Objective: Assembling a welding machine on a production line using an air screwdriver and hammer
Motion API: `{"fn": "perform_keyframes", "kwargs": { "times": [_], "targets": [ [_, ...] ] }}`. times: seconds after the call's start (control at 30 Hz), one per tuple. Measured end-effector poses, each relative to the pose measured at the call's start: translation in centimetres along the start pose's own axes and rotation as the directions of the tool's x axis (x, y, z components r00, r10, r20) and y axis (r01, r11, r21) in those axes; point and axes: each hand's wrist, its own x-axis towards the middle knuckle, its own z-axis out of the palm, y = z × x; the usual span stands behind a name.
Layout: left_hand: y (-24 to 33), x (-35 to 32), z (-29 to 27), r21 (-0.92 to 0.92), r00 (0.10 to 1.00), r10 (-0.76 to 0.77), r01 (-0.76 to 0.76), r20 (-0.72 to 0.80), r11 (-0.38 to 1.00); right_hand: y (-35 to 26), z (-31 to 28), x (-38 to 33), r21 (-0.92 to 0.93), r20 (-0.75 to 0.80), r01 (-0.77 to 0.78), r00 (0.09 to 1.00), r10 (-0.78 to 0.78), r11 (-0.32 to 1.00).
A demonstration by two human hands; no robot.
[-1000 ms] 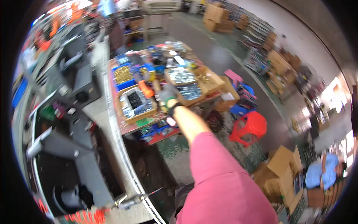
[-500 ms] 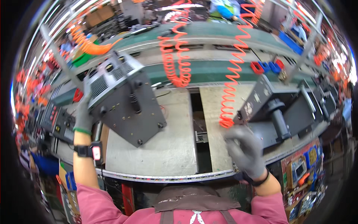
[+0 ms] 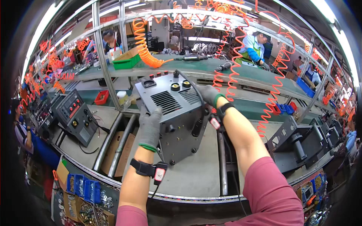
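Observation:
A dark grey metal machine housing (image 3: 181, 132) stands tilted on the bench in front of me. Vent slots, round sockets with brass-coloured centres and a few red and black knobs show on its lighter panel, which faces up. My left hand (image 3: 151, 126), in a grey glove, grips the panel's left edge with the thumb over it. At the far right edge my right hand (image 3: 208, 95), gloved too, is closed on the housing beside a black strap or cable. Some of its fingers are hidden behind the housing.
Another finished-looking machine (image 3: 75, 116) stands left, beyond metal rollers (image 3: 118, 145). An open grey housing (image 3: 298, 145) sits at right. Orange coiled hoses (image 3: 269, 98) hang overhead. Small-parts bins (image 3: 85, 188) lie lower left. A co-worker (image 3: 253, 49) is across the green conveyor (image 3: 166, 69).
My right hand has come from beside the right-hand housing to the one my left hand holds. That housing has turned, its vented panel now facing more toward me. The view has swung left and up.

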Motion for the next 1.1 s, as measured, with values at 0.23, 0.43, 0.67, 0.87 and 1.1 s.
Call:
{"fn": "perform_keyframes", "kwargs": {
  "times": [0.23, 0.43, 0.67, 0.87, 1.1],
  "targets": [
    [1.4, -12.5, 0.1, -0.126, 0.977, 0.153, -0.135, 0.149, 0.983, 0.9, 1.6, -15.7, 0.368, -0.418, 0.088, 0.905, 0.08, 0.926],
    [-3.3, -26.5, -6.1, 0.148, 0.973, 0.189, -0.209, 0.135, 0.967, -1.8, 7.0, -33.9, 0.51, -0.317, 0.069, 0.942, 0.112, 0.857],
    [-7.6, -37.1, -8.8, 0.614, 0.95, 0.215, -0.033, -0.226, 0.789, -0.7, 15.5, -47.0, 0.944, 0.027, -0.108, 0.967, 0.254, 0.311],
    [-10.7, -37.8, -9.2, 0.226, 0.594, -0.039, 0.366, -0.804, 0.903, 0.4, 16.0, -50.2, 0.91, 0.097, -0.149, 0.984, 0.152, 0.387],
    [-15.2, -44.8, -14.2, 0.152, 0.948, -0.18, 0.225, -0.263, 0.962, 0.5, 14.3, -50.7, 0.857, -0.073, 0.113, 0.992, -0.099, 0.504]
  ]
}}
